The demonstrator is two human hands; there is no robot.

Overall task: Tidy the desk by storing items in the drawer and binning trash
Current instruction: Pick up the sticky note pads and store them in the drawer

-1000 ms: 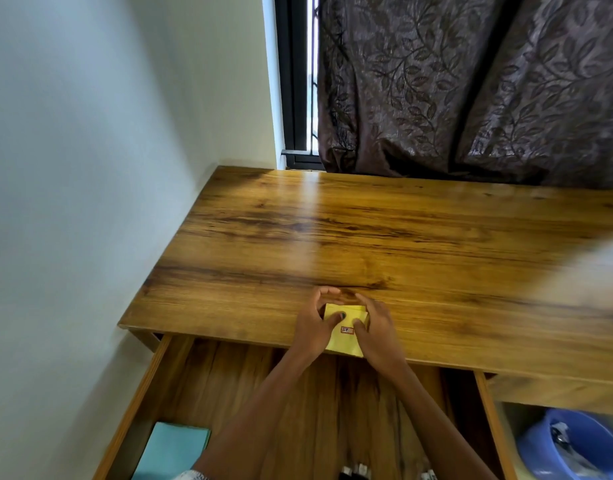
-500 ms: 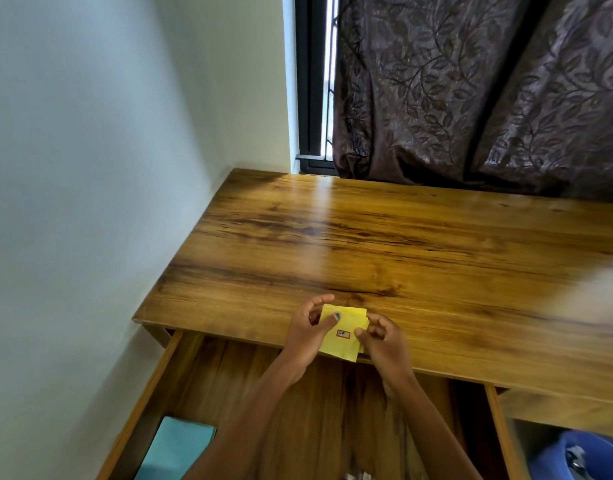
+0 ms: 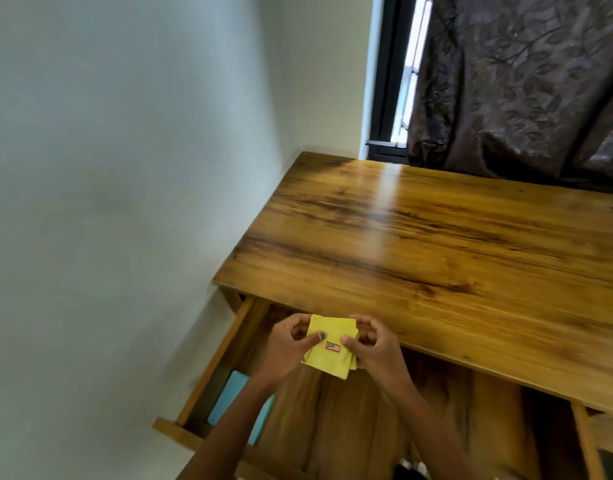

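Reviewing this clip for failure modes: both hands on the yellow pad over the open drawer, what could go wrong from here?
1. The yellow paper note pad is fanned at its lower right corner, and the left hand and right hand pinch it only at the sides, so loose sheets may slip from the grip and scatter.
2. It is held near the wooden desk front edge, over the open wooden drawer; released carelessly, it could land crooked or on the light blue flat item.

Daylight enters through the far window gap (image 3: 407, 84) beside the dark curtain (image 3: 527, 81), laying a pale glare streak across the desk (image 3: 436, 244). Motion blur softens everything; wide-angle edges bend.
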